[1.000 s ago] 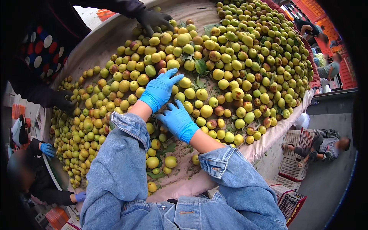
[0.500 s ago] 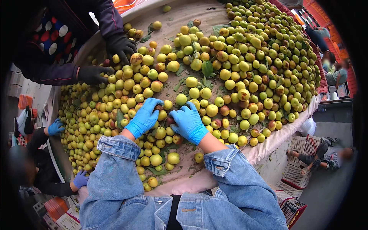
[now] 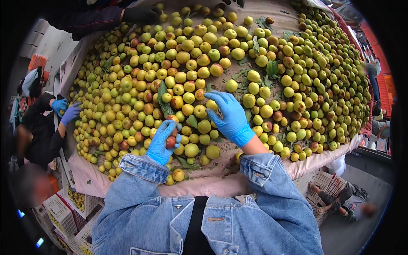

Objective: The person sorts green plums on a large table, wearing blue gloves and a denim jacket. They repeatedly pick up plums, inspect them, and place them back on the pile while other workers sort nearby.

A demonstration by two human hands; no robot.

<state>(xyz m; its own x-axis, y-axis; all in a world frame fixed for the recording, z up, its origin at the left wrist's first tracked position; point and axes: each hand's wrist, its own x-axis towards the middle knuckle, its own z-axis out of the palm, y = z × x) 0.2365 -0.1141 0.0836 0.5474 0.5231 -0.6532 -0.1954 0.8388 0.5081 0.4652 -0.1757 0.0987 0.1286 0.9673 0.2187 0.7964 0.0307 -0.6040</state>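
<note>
A broad heap of jujubes [image 3: 140, 87], yellow-green with brown and red patches, spreads over a pale cloth-covered table [image 3: 219, 185]. My left hand [image 3: 162, 142], in a blue glove, is closed around a reddish-brown jujube [image 3: 171, 142] near the heap's front edge. Another red-and-yellow jujube [image 3: 172, 118] shows at its fingertips; whether it is held, I cannot tell. My right hand [image 3: 229, 117], also blue-gloved, is over the middle of the heap, fingers apart. A yellow jujube [image 3: 211, 104] lies between its thumb and fingers, not visibly gripped.
Green leaves [image 3: 162, 98] lie among the fruit. At the left, a co-worker's purple-gloved hand [image 3: 71, 112] and blue-gloved hand are at the table edge. A dark-gloved hand [image 3: 142, 15] works at the far side. Plastic crates [image 3: 59, 212] stand lower left, others at right near a seated person.
The view has shifted, and more of the heap shows on the left. My hands have drawn apart; the left came nearer with a reddish jujube in it. The far co-worker's hands moved farther off.
</note>
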